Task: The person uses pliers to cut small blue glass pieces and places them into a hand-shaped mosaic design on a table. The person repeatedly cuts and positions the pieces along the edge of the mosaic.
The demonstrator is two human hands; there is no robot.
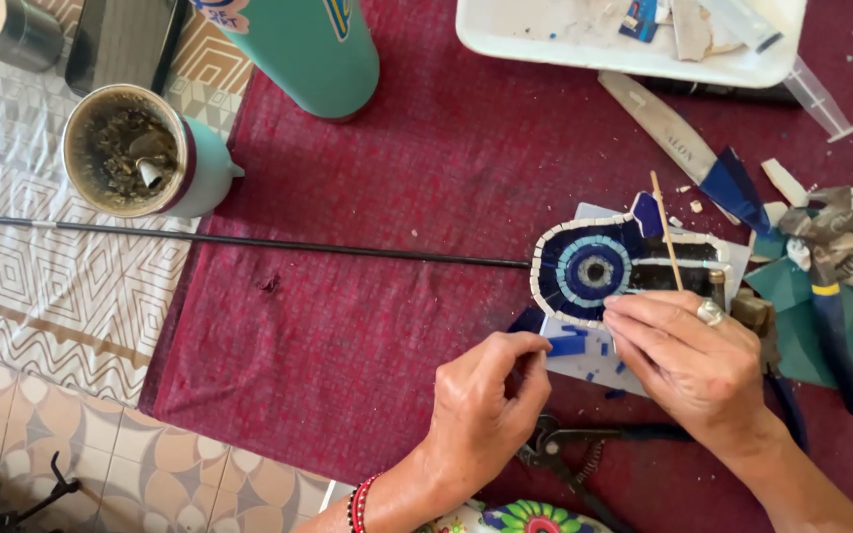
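Mosaic eye panel [612, 265] near the right edge of the red cloth [377, 257]. Right hand [688, 360] pinches a thin wooden stick [667, 232] over the tiles; left hand [486, 400] pinches something too small to identify. Keeping the stick tip light, so it nudges only one tile, would likely serve best.

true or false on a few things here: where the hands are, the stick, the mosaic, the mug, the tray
1. The right hand rests at the edge of the blue and white mosaic piece. True.
2. The thin wooden stick lies flat on the floor tiles. False: it stands up over the mosaic, by the right hand's fingers.
3. The left hand wears a beaded bracelet at the wrist. True.
4. The mug is filled with clean water. False: it holds a dark, gritty mass.
5. The white tray sits at the top of the dark red cloth. True.
6. Both hands grip the pliers. False: the pliers lie on the cloth below the hands.
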